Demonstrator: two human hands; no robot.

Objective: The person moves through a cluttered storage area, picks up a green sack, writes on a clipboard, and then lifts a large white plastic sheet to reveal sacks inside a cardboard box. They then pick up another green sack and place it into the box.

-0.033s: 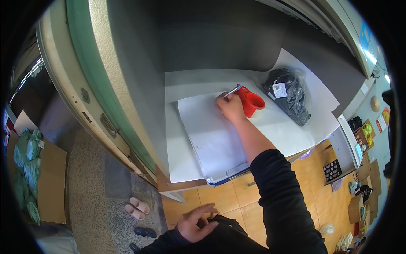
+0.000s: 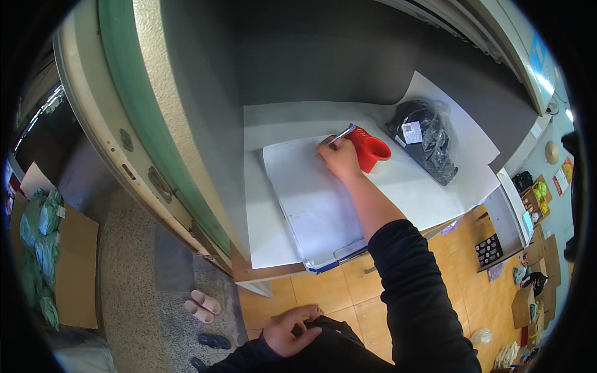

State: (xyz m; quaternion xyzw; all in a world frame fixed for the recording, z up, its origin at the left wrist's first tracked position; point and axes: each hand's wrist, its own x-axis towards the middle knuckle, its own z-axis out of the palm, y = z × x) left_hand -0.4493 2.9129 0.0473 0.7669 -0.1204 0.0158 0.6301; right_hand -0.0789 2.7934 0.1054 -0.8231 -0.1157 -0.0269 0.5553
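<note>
My right hand (image 2: 341, 158) is closed around a pen (image 2: 341, 134) over the far end of a stack of white paper (image 2: 311, 202). The stack lies on a clipboard (image 2: 323, 267), whose metal clip and blue edge face me. Just right of that hand stands a red plastic holder (image 2: 375, 154) with a round opening, partly hidden behind the fingers. The pen slants up to the right in front of it. My left hand (image 2: 290, 331) hangs low near my dark clothes, fingers bent and apart, with nothing visible in it.
A clear plastic bag with a black item (image 2: 426, 140) rests on the white sheet (image 2: 264, 236) covering the table. A green door frame (image 2: 186, 186) rises at left. Pink slippers (image 2: 202, 306) lie on the floor, and a cardboard box (image 2: 74, 273) holds green bags.
My left hand has shifted slightly right and its fingers have dipped a little. The right hand keeps its hold on the pen, nearly still.
</note>
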